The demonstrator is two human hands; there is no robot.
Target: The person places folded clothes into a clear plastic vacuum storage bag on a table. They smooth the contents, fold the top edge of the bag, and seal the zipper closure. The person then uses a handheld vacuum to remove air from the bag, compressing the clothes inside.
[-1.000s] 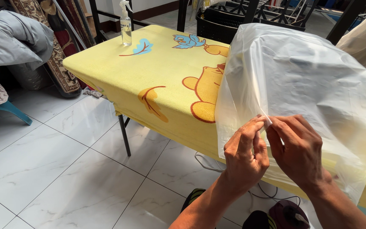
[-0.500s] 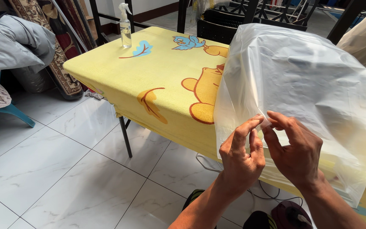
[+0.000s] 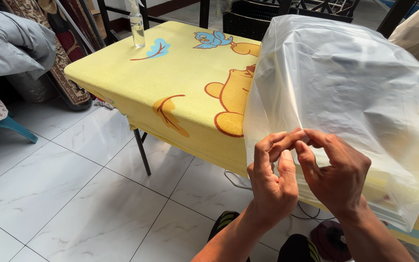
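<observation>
A large translucent plastic bag (image 3: 355,92) lies puffed up on a table covered with a yellow cartoon-print cloth (image 3: 185,82). My left hand (image 3: 272,177) and my right hand (image 3: 335,170) meet at the bag's near edge, which hangs over the table front. Thumb and fingertips of both hands pinch the thin plastic rim close together, fingers touching. What is inside the bag I cannot make out.
A clear spray bottle (image 3: 136,24) stands at the far left corner of the table. A blue chair (image 3: 6,121) with grey fabric is at left, rolled rugs behind it. White marble floor tiles (image 3: 73,194), a cable and dark shoes lie below.
Both hands stay pinched on the bag's edge and have shifted slightly. The fingers have rubbed along the rim, and the view has tilted a little.
</observation>
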